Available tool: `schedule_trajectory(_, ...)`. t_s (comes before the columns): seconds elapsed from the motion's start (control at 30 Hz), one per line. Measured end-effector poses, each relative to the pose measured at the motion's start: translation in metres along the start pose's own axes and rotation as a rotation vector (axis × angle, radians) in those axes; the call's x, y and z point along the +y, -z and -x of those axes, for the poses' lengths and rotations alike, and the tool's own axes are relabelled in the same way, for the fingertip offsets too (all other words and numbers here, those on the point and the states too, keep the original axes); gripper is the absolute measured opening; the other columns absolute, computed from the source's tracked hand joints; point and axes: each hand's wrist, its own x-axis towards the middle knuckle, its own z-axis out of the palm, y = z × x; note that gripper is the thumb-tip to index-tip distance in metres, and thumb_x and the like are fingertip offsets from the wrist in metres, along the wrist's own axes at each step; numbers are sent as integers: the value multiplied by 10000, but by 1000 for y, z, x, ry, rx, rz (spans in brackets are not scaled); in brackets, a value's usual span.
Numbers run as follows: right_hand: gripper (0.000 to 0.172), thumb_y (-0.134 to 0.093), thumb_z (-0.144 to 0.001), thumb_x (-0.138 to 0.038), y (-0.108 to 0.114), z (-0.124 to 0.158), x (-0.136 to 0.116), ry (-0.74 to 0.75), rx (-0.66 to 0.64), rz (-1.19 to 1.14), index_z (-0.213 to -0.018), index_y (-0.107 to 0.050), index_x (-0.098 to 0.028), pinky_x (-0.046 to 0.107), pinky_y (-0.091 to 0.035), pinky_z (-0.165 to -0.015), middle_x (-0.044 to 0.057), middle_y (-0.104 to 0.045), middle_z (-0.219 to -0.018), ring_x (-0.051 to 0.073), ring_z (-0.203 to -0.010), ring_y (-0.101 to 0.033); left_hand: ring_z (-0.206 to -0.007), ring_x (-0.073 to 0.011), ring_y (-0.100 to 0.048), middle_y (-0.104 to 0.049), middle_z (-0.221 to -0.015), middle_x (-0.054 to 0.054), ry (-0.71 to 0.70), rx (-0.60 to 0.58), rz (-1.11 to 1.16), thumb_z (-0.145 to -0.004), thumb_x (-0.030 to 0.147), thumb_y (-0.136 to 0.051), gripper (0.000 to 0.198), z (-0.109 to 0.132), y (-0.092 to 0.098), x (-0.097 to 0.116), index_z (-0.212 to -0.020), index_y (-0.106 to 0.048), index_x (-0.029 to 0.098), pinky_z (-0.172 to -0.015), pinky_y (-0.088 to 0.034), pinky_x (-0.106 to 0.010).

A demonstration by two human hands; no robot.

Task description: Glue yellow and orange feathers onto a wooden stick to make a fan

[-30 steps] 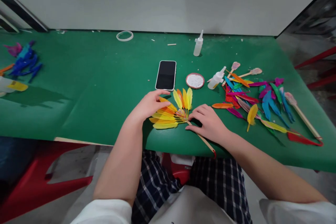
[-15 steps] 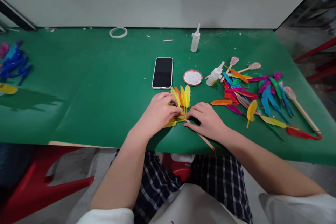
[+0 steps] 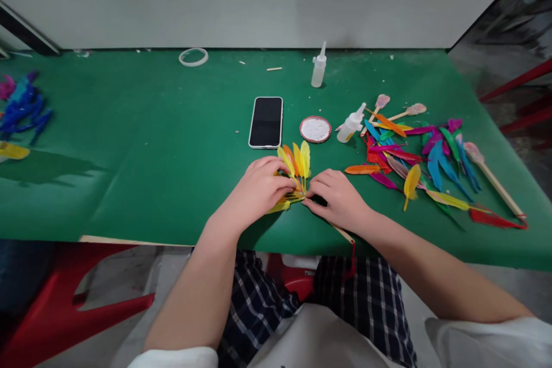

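A fan of yellow and orange feathers (image 3: 297,160) lies at the near side of the table, their quills meeting at the head of a wooden stick (image 3: 342,232). My left hand (image 3: 268,185) is closed over the feathers on the left, its fingertips on their lower parts. On the other side, my right hand (image 3: 335,198) pinches around the place where the quills join the stick and covers part of the stick. A red cord (image 3: 353,259) hangs from the stick's lower end over the table edge.
Loose coloured feathers (image 3: 414,155) and several sticks lie to the right. Ahead are a phone (image 3: 266,122), a round lid of white paste (image 3: 315,129), a squeeze bottle (image 3: 351,125) and another bottle (image 3: 318,71). Blue feathers (image 3: 23,103) lie far left; a tape ring (image 3: 194,57) is at the back.
My right hand has come slightly lower over the stick, hiding more of it. The red cord now dangles farther down past the table edge. My left hand stays at the feathers.
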Motion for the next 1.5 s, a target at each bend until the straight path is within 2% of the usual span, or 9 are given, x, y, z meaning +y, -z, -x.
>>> schedule_trajectory(0.07,141,-510,-822,-297,2,1,1,35,-21,-21,-772,-555,-173,309,-338,-736,37,-585,-789,173,-826,-483,-1047,-198,-478,-575,-1053,-47,67,43,56,-842,297,-465,242,3,8,-7,-988,-648,238,-925,-368,-376)
schedule_trajectory(0.2,171,-503,-831,-315,6,3,2,129,-63,-75,-779,-571,-168,296,-358,-713,55,-596,-809,168,-825,-506,-993,-183,-528,-586,-1082,-59,326,186,219,-840,361,-444,346,6,23,-24,-1131,-556,211,-863,-420,-338)
schedule_trajectory(0.3,188,-505,-829,-341,7,5,2,165,-73,-92,-786,-578,-172,292,-364,-707,56,-599,-822,164,-831,-513,-821,-165,-579,-621,-954,-52,467,129,401,-818,422,-455,424,1,20,-33,-1185,-500,216,-727,-462,-304)
schedule_trajectory(0.47,185,-490,-837,-343,4,5,0,188,-78,-117,-843,-584,-183,301,-372,-722,54,-607,-851,164,-848,-517,-760,-158,-578,-629,-844,-35,428,11,506,-784,384,-509,475,-17,6,-36,-1222,-452,209,-703,-448,-303)
schedule_trajectory(0.67,322,-491,-836,-300,-1,6,-1,193,-44,-111,-1131,-519,-174,324,-390,-745,75,-606,-899,175,-854,-514,-733,-152,-576,-618,-795,-32,366,-71,547,-742,265,-554,478,-33,4,-43,-1202,-465,172,-680,-443,-297)
schedule_trajectory(0.77,309,-479,-839,-278,-2,5,-2,201,-28,-104,-1120,-536,-164,332,-392,-744,82,-602,-898,182,-852,-507,-724,-144,-577,-606,-775,-20,341,-98,636,-720,233,-578,494,-37,3,-47,-1198,-462,180,-680,-446,-290)
schedule_trajectory(1.17,289,-452,-851,-279,-2,4,-3,196,-19,-111,-1091,-560,-158,343,-393,-743,92,-607,-896,186,-844,-512,-655,-116,-558,-572,-679,8,356,38,698,-688,179,-617,388,-45,-4,-39,-1065,-526,172,-642,-435,-268)
schedule_trajectory(1.33,295,-457,-845,-269,-2,4,-4,192,-33,-93,-1102,-551,-158,343,-391,-744,87,-597,-894,185,-845,-505,-688,-125,-570,-582,-704,-4,349,19,674,-692,185,-614,362,-44,-5,-40,-1045,-541,161,-682,-453,-287)
schedule_trajectory(1.5,390,-424,-854,-238,-3,4,-5,206,-38,-64,-1233,-452,-154,349,-388,-734,91,-574,-887,187,-835,-487,-722,-134,-584,-588,-740,-14,337,-10,686,-693,199,-616,392,-43,-7,-46,-1075,-541,156,-713,-464,-306)
